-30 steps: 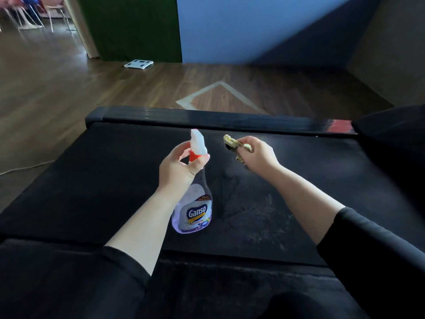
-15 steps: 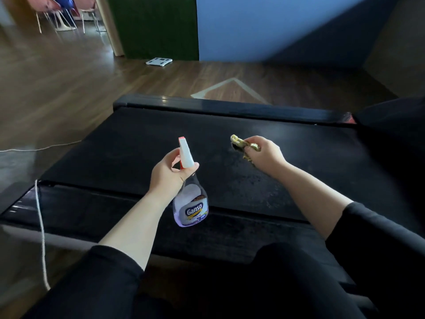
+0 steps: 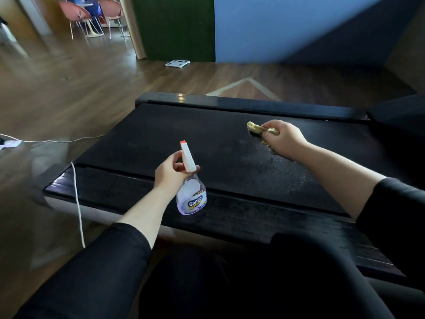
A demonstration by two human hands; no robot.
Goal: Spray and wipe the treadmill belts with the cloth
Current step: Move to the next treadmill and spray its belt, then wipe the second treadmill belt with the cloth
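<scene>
A black treadmill belt point(image 3: 207, 139) lies across the middle of the head view, with a pale damp patch point(image 3: 276, 166) on its right half. My left hand point(image 3: 170, 173) grips the neck of a clear spray bottle point(image 3: 190, 196) with a white and orange nozzle, held above the belt's near edge. My right hand point(image 3: 282, 137) holds a crumpled yellow-green cloth point(image 3: 257, 128) just above the belt, at the far side of the damp patch.
The treadmill's black side rails point(image 3: 241, 104) frame the belt front and back. A white cord point(image 3: 78, 203) runs over the wooden floor at the left. A white scale point(image 3: 177, 63) lies by the green wall; pink chairs point(image 3: 78, 14) stand far left. My dark-clothed knee point(image 3: 299, 261) sits in front.
The view has swung left and pulled back, showing more floor and the cord. Both hands keep their hold; the bottle sits lower towards the belt's near edge.
</scene>
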